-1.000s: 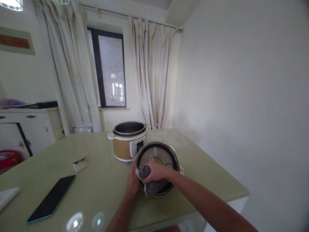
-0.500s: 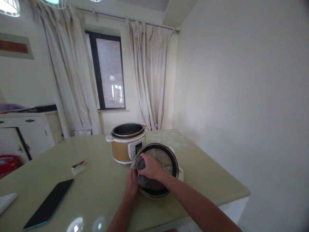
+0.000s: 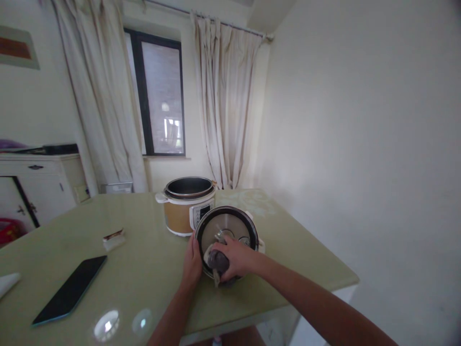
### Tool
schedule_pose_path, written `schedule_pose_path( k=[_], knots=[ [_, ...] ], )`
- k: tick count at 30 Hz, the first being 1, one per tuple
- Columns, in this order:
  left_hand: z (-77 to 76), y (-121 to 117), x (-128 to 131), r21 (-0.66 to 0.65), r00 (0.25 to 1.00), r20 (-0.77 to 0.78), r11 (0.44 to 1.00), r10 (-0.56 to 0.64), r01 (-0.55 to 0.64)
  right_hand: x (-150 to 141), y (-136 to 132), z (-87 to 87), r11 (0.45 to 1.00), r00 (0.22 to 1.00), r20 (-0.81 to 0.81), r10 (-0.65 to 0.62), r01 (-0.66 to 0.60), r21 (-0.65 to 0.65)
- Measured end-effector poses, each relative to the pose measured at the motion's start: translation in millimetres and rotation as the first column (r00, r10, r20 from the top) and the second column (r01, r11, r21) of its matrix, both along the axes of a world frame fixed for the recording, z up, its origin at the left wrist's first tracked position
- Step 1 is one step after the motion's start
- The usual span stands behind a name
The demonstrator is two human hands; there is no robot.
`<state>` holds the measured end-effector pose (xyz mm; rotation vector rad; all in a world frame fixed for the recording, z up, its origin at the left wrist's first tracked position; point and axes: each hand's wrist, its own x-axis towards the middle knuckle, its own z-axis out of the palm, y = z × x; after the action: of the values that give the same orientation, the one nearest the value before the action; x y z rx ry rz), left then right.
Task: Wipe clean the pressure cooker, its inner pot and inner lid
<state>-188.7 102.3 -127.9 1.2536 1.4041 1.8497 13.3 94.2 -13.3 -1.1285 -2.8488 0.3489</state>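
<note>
The round pressure cooker lid (image 3: 212, 226) is tilted up on the table with its metal inner side and dark sealing ring facing me. My left hand (image 3: 192, 262) grips the lid's left rim, its fingertips partly hidden behind the edge. Bunched in my right hand (image 3: 236, 257) is a grey cloth (image 3: 218, 262), pressed against the lower left part of the lid's inside. Just behind the lid stands the gold and white electric pressure cooker (image 3: 178, 216), uncovered, its dark inner pot (image 3: 189, 186) showing at the top.
A dark tablet or phone (image 3: 72, 288) lies on the pale green table (image 3: 144, 240) at left. Beyond it is a small packet (image 3: 113, 238). A white object (image 3: 9, 283) sits at the left edge. A white wall (image 3: 360, 144) rises at right, curtains (image 3: 230, 105) at the back.
My right hand has moved the cloth from the lid's left rim down and inward across its inner face. My left hand stays on the rim. The view has tilted slightly downward.
</note>
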Motion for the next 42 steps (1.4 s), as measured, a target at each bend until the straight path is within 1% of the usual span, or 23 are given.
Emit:
schedule_pose_path(
  k=[2, 4, 6, 9, 12, 16, 18, 20, 22, 25, 28, 29, 31, 34, 36, 38, 40, 42],
  knots=[
    [0.3, 0.5, 1.0, -0.004, 1.000, -0.028, 1.000, 0.001, -0.001, 14.1, 5.6, 7.3, 0.999, 0.997, 0.072, -0.010, 0.007, 0.032],
    [-1.1, 1.4, 1.3, -0.013, 0.999, -0.047, 1.000, -0.004, 0.003, 26.1, 12.5, 16.1, 0.993, 0.994, 0.094, -0.051, 0.040, 0.112],
    [-3.1, 2.5, 1.3, -0.012, 0.998, -0.061, 1.000, 0.000, -0.001, 34.4, 20.5, 24.1, 0.974, 0.990, 0.043, -0.131, 0.121, 0.191],
    [-5.4, 3.3, 1.8, -0.008, 0.997, -0.079, 1.000, 0.023, -0.024, 37.2, 33.9, 29.8, 0.931, 0.958, -0.093, -0.273, 0.287, 0.227],
    [-6.1, 2.2, 3.2, -0.003, 0.996, -0.089, 1.000, 0.026, -0.026, 27.9, 46.4, 26.5, 0.878, 0.900, -0.227, -0.373, 0.421, 0.227],
    [-4.6, -1.3, 4.9, 0.006, 0.996, -0.084, 1.000, 0.013, -0.013, 5.0, 57.9, 17.3, 0.808, 0.789, -0.434, -0.436, 0.555, 0.197],
    [-3.3, -2.8, 5.6, 0.013, 0.996, -0.087, 1.000, 0.012, -0.011, -7.3, 59.9, 13.2, 0.772, 0.727, -0.500, -0.470, 0.614, 0.167],
    [-2.1, -3.7, 6.1, 0.018, 0.996, -0.092, 1.000, 0.014, -0.013, -19.1, 57.7, 8.7, 0.748, 0.692, -0.531, -0.489, 0.646, 0.152],
    [-1.4, -4.1, 6.4, 0.017, 0.995, -0.096, 1.000, 0.011, -0.010, -29.4, 49.9, 3.3, 0.756, 0.692, -0.536, -0.483, 0.639, 0.144],
    [-1.5, -3.8, 6.0, 0.001, 0.995, -0.098, 1.000, 0.000, 0.000, -40.2, 29.7, -6.0, 0.818, 0.753, -0.482, -0.447, 0.563, 0.121],
    [-1.7, -3.3, 4.5, -0.012, 0.995, -0.097, 1.000, 0.006, -0.007, -42.3, 7.1, -14.5, 0.877, 0.816, -0.415, -0.402, 0.474, 0.081],
    [-1.6, -3.2, 3.9, -0.008, 0.995, -0.097, 1.000, 0.008, -0.009, -41.2, 0.9, -16.8, 0.886, 0.821, -0.410, -0.397, 0.459, 0.061],
    [-1.4, -2.9, 2.8, 0.002, 0.995, -0.097, 1.000, 0.009, -0.009, -37.8, -8.0, -20.9, 0.890, 0.807, -0.428, -0.407, 0.456, 0.013],
    [-2.7, -1.9, 0.7, 0.013, 0.996, -0.087, 1.000, 0.025, -0.024, -35.7, -10.8, -24.7, 0.894, 0.782, -0.471, -0.408, 0.446, -0.033],
    [-5.0, -0.4, -1.1, 0.004, 0.996, -0.082, 1.000, 0.021, -0.021, -39.1, -5.6, -24.2, 0.924, 0.818, -0.471, -0.331, 0.381, 0.012],
    [-7.4, 1.2, -3.0, -0.029, 0.997, -0.076, 1.000, 0.009, -0.011, -45.8, 4.3, -19.5, 0.953, 0.883, -0.421, -0.205, 0.278, 0.120],
    [-8.8, 2.2, -4.2, -0.063, 0.997, -0.073, 0.998, 0.006, -0.011, -52.6, 18.0, -9.8, 0.950, 0.935, -0.339, -0.105, 0.196, 0.245],
    [-8.5, 1.9, -4.3, -0.068, 0.997, -0.079, 0.997, 0.019, -0.025, -55.1, 33.7, 3.5, 0.918, 0.958, -0.276, -0.079, 0.178, 0.355]
  ],
)
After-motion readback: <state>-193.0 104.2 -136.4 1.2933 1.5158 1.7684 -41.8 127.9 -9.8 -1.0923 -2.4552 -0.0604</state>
